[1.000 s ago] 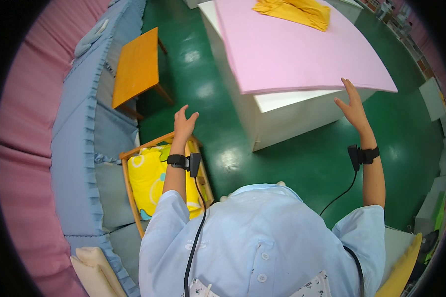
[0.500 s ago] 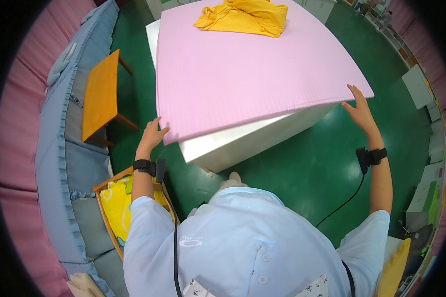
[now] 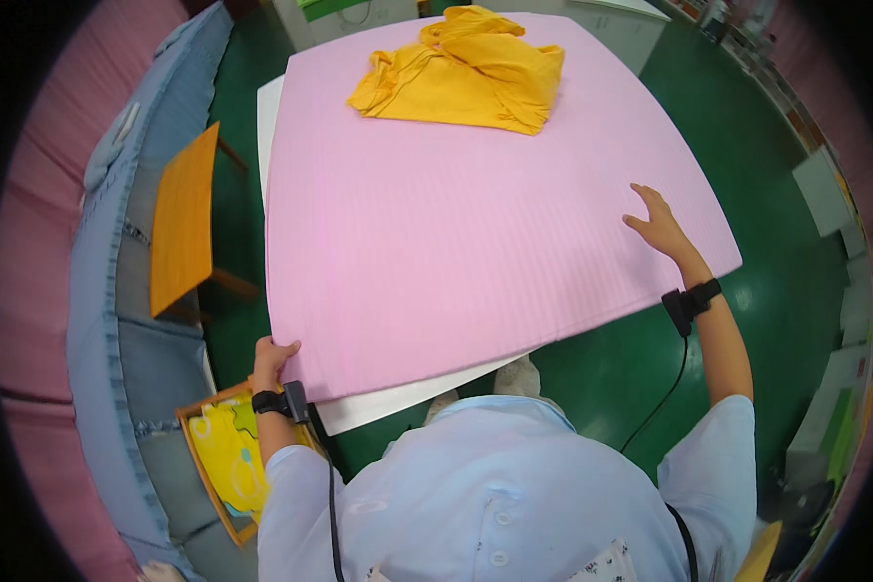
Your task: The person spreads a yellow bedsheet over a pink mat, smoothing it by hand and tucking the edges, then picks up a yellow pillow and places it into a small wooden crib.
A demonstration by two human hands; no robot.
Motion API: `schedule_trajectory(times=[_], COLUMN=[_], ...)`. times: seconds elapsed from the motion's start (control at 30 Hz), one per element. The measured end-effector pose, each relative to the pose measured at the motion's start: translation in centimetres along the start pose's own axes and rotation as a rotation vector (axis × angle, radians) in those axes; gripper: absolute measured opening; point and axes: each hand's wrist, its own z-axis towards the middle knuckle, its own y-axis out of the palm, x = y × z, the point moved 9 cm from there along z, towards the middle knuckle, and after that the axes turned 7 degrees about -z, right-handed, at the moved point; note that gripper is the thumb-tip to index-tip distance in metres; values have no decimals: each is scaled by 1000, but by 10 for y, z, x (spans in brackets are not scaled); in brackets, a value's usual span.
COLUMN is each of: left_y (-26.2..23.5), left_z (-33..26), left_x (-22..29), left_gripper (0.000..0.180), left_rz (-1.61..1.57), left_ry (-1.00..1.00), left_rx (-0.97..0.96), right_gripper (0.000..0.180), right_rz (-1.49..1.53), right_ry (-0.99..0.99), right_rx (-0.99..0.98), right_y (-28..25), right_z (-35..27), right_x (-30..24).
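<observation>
A wide pink mattress [image 3: 436, 252] with fine ribs lies on a white table [image 3: 378, 400], whose edge shows at the left and near sides. At the mattress's near left corner is my left hand [image 3: 271, 361], its thumb on top and its other fingers partly hidden at the side, gripping the edge. Over the right part of the mattress my right hand [image 3: 660, 230] is open and holds nothing, fingers apart; whether it touches the surface I cannot tell. Toward the far end a crumpled yellow cloth [image 3: 456, 82] rests on the mattress.
To the left stands a low orange wooden table [image 3: 186, 218] beside a blue padded bench [image 3: 155, 378]. A small wooden-framed bed [image 3: 190, 438] with yellow bedding is close by my left arm. White cabinets [image 3: 616, 34] stand at the far side. Cords hang from bands on both wrists.
The mattress and table appear nearer and lower in view. My right hand has moved from the near right edge inward over the mattress. My left hand remains at the near left corner.
</observation>
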Motion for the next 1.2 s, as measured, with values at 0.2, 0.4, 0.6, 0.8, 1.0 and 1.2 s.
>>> schedule_trajectory(times=[0.2,0.4,0.6,0.8,1.0,1.2], left_y=[-3,-13,-36,-25,-34,-9], left_z=[-42,-84,-129,-131,-117,-68], left_x=[-7,-26,-71,-58,-67,-23], left_gripper=[43,45,55,58,58,59], left_rz=[120,121,75,-10,142,400], left_ry=[50,-67,-15,-48,-2,42], left_rx=[217,395,573,519,588,435], right_gripper=[60,59,55,37,26,23], right_rz=[112,39,184,1011,1527,1322], right_ry=[-136,-140,-64,336,573,243], right_rx=[-135,-214,-107,23,-139,-607], right_y=[40,105,119,113,139,120], right_z=[131,181,190,203,204,139], right_x=[-15,-27,-47,8,-2,-68])
